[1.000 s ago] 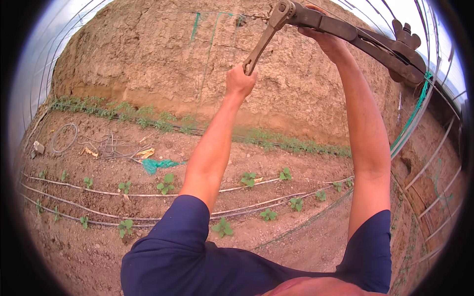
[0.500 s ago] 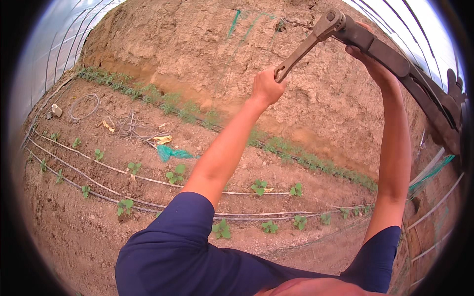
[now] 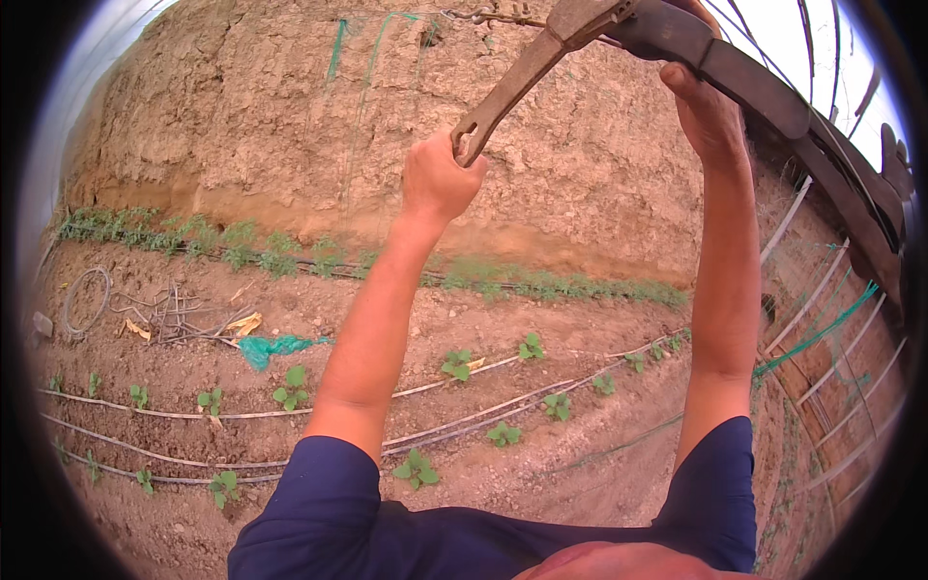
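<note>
My left hand [image 3: 440, 174] is closed around the slotted lower end of a rusty flat metal handle [image 3: 517, 80], held up in front of me. The handle meets a long dark metal tool body [image 3: 749, 92] near the top edge of the picture. My right hand [image 3: 701, 111] is raised under that body and grips it, its thumb showing below and some fingers hidden behind it. The body slants down to the right, where its far end runs into the dark rim. A thin chain or wire [image 3: 493, 19] runs behind the tool at the top.
A rough earth wall [image 3: 271, 106] stands ahead, with a strip of small plants [image 3: 280, 256] along its foot. Below lie drip lines [image 3: 164, 414], seedlings [image 3: 418, 469], coiled hose [image 3: 87, 300] and green netting [image 3: 271, 350]. Pale poles and green cords [image 3: 812, 343] line the right side.
The view swung one way and back. The handle now lies less steep, and the tool body reaches lower at the right. Both hands keep their grip.
</note>
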Demonstrator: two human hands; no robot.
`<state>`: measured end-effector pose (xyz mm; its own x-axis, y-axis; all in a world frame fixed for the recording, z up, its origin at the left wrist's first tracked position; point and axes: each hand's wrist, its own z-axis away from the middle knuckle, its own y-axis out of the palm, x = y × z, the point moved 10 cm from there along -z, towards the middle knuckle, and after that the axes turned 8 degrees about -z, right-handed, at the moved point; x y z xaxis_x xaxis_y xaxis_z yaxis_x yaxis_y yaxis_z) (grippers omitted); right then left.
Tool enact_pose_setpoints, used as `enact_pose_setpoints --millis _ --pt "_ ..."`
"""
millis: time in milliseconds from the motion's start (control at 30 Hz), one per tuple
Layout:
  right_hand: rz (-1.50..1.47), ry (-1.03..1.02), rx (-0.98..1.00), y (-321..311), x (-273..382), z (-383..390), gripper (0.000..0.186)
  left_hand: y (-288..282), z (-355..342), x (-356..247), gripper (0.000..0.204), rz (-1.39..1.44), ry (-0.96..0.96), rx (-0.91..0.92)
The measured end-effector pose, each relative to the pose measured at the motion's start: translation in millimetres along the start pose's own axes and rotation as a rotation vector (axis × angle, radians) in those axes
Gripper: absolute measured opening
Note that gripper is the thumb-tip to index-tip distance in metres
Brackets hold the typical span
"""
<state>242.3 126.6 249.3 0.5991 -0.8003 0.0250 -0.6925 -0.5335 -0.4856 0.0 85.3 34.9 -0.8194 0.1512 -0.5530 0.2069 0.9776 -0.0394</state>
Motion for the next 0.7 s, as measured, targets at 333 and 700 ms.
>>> enact_pose_setpoints --millis 333,700 --pt "-0.38 -0.156 -0.494 -6.8 -29.6 2.0 0.052 -53.0 -21.9 -8.9 0.028 -0.204 0.057 0.071" --pt "-0.07 -0.103 -0.369 12.5 -26.3 -5.1 0.044 -70.3 49.3 -34.6 0.033 -0.206 -0.303 0.162"
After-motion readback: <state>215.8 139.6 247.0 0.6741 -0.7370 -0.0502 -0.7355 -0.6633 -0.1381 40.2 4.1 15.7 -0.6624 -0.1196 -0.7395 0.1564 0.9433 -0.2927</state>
